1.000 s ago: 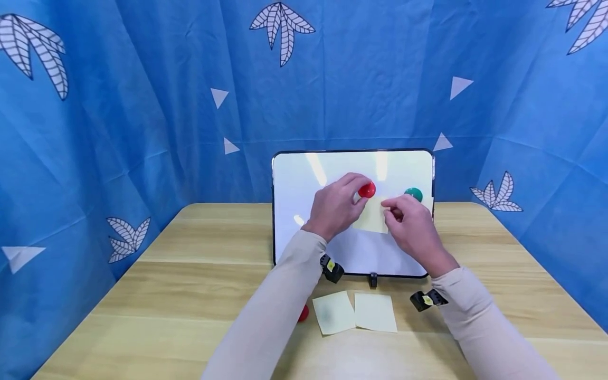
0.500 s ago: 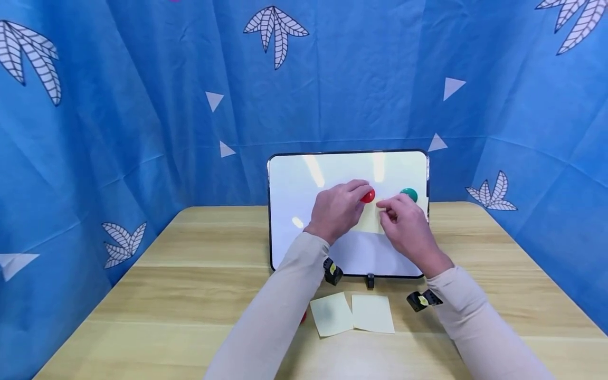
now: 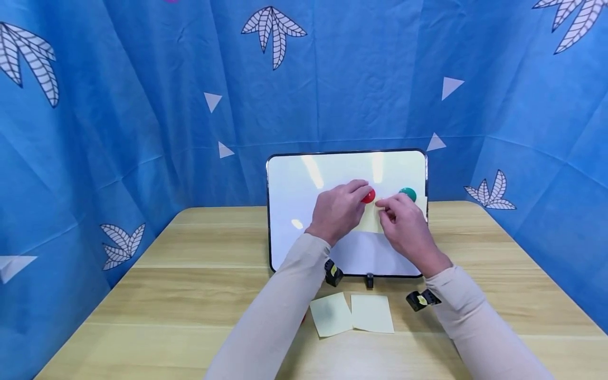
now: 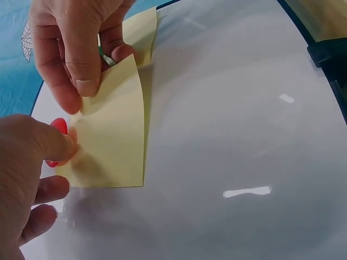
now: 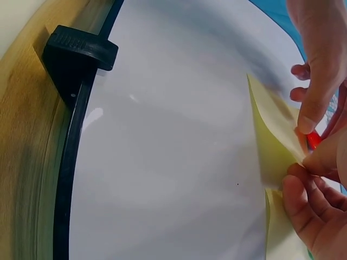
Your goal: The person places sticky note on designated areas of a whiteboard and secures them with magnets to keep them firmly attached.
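Possibly the yellow note (image 4: 111, 146) could slip or crease — a loose pinch or off-edge magnet would cause it. Note sits between both hands, in front of whiteboard (image 3: 296, 245): left hand (image 3: 337, 211) grips red magnet (image 3: 369, 196) at its top edge — right hand (image 3: 404, 224) pinches its upper corner, fingers curled.

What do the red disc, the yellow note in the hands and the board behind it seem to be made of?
Red disc: probably smooth plastic, by its even, saturated colour; partly covered, so its finish is uncertain.
Yellow note: thin matte paper, by its soft bend and fine edge.
Board: hard, glossy white surface, by its bright light reflections; coated metal or plastic, I can't tell.
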Demonstrator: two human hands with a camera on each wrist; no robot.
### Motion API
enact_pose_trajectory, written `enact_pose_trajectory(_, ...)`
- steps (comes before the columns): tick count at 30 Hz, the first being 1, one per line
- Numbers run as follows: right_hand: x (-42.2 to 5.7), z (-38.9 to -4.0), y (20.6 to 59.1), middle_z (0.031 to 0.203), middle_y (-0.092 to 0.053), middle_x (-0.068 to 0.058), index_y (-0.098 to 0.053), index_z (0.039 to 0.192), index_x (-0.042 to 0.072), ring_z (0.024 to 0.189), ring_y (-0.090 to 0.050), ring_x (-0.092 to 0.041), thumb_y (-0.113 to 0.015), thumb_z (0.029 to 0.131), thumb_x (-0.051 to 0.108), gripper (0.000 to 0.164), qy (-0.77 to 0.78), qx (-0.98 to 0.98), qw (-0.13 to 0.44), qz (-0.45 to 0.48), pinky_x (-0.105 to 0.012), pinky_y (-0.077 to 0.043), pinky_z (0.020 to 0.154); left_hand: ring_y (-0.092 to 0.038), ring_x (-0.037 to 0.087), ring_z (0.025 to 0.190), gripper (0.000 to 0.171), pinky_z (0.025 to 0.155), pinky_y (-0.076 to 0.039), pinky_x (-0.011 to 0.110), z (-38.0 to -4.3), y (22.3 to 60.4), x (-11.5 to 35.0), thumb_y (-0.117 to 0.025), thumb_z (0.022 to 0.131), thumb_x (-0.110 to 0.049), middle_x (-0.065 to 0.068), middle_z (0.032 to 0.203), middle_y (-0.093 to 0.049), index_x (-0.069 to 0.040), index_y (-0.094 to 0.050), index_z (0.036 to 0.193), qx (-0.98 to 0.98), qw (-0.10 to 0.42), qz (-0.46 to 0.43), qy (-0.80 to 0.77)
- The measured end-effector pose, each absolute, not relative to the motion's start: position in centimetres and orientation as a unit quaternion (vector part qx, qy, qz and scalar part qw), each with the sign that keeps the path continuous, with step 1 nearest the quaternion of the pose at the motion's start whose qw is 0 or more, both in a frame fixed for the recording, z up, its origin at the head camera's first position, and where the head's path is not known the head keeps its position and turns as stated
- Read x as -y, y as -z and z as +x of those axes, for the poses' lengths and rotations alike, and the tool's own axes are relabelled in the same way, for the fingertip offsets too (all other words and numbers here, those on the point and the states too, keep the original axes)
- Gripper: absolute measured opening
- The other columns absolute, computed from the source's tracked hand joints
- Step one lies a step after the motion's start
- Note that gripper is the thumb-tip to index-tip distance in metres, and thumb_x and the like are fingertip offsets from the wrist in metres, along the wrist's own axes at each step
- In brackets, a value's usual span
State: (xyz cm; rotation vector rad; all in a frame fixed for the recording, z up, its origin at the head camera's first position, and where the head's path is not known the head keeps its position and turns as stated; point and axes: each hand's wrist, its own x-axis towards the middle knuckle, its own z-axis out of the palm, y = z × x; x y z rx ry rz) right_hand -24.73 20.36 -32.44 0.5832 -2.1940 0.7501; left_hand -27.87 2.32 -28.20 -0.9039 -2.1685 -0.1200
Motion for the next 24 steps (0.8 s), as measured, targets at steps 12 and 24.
enact_pose_trajectory(12,-20.4,-24.6,32.4,0.097,-0.058,-0.014,-0.070,0.111,-0.003,0.081,-0.063,-0.025,-0.075,0.086,-0.003,0.025,-0.287,0.852,0.373,0.229,-0.042,-0.059,0.071,-0.070,0.014,0.103,0.039,0.086,-0.054,0.025,-28.0,28.3,-2.3,-0.081,0.085,-0.029,0.000,0.127,-0.068,-0.017,-0.073,0.121,0.847,0.391,-0.357,0.042)
enact_pose_trajectory(24,-20.5,-24.6,32.2,0.092,-0.057,-0.013,-0.070,0.104,-0.003,0.076,-0.065,-0.026,-0.073,0.086,-0.001,0.018,-0.280,0.856,0.381,0.209,-0.042,-0.058,0.067,-0.070,0.012,0.094,0.038,0.081,-0.052,0.018,-27.0,27.6,-0.8,-0.080,0.085,-0.033,0.000,0.120,-0.068,-0.016,-0.073,0.119,0.853,0.381,-0.345,0.088)
